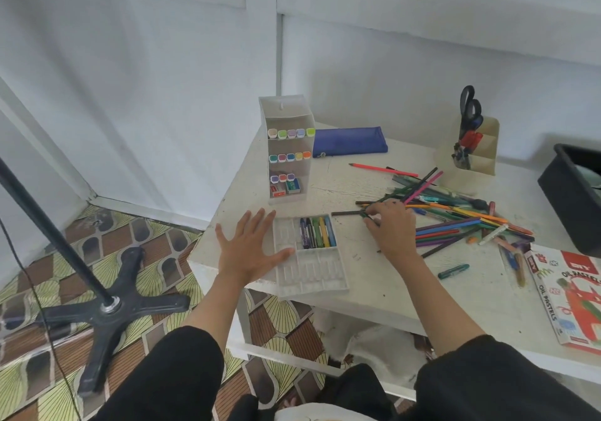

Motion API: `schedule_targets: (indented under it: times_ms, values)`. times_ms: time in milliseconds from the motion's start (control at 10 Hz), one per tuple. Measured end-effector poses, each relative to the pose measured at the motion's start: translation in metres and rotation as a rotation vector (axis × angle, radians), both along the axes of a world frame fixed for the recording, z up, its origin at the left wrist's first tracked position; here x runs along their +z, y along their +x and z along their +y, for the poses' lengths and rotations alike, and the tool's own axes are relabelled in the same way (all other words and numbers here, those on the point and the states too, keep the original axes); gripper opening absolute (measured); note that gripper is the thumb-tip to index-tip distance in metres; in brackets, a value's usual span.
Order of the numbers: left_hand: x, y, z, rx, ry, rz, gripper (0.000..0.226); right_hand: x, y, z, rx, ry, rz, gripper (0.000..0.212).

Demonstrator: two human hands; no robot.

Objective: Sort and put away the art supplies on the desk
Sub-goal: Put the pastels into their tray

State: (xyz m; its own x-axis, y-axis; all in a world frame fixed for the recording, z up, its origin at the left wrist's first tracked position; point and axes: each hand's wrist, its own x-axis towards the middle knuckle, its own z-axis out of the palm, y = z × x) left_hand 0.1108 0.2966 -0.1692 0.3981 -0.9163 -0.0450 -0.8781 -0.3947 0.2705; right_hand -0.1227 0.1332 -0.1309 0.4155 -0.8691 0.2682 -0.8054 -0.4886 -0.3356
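Left hand is spread wide, thumb touching the clear pastel tray's left edge. Right hand, fingers curled, pinches a dark pencil beside the pencil pile.

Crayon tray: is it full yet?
No, partly full. The crayon tray holds a few crayons in its far right section; the other slots show bare plastic.

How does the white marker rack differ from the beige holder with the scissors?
The white marker rack is taller, with stacked shelves of coloured marker caps; the beige holder is shorter, with stepped pockets. The rack stands left, the holder farther right. The holder has scissors sticking up; the rack has none. Both stand upright on the desk.
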Motion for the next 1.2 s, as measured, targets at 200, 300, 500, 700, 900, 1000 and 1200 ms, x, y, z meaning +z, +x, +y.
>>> schedule_targets:
  times_ms: [200, 300, 500, 700, 900, 1000, 1200]
  values:
    - [0.001, -0.001, 0.0, 0.001, 0.008, -0.001, 0.1, 0.014, 0.033, 0.042, 0.261, 0.22, -0.474, 0.014]
    - [0.002, -0.001, 0.001, 0.003, 0.015, 0.002, 0.099, 0.004, 0.045, 0.051, 0.53, 0.144, -0.307, 0.014]
    - [0.004, -0.003, 0.0, 0.012, 0.015, 0.015, 0.1, -0.012, 0.057, 0.052, 0.759, -0.059, -0.004, 0.024]
    - [0.004, -0.003, 0.0, 0.016, 0.012, 0.023, 0.1, -0.013, 0.057, 0.053, 0.743, -0.029, -0.038, 0.029]
    - [0.004, -0.003, 0.0, 0.019, 0.016, 0.022, 0.1, -0.02, 0.061, 0.059, 0.721, 0.005, -0.062, 0.035]
    - [0.004, -0.003, 0.0, 0.018, 0.015, 0.023, 0.1, -0.02, 0.061, 0.061, 0.663, 0.012, -0.102, 0.038]
    - [0.004, -0.004, 0.0, 0.022, 0.021, 0.013, 0.099, -0.023, 0.061, 0.056, 0.682, -0.003, -0.092, 0.039]
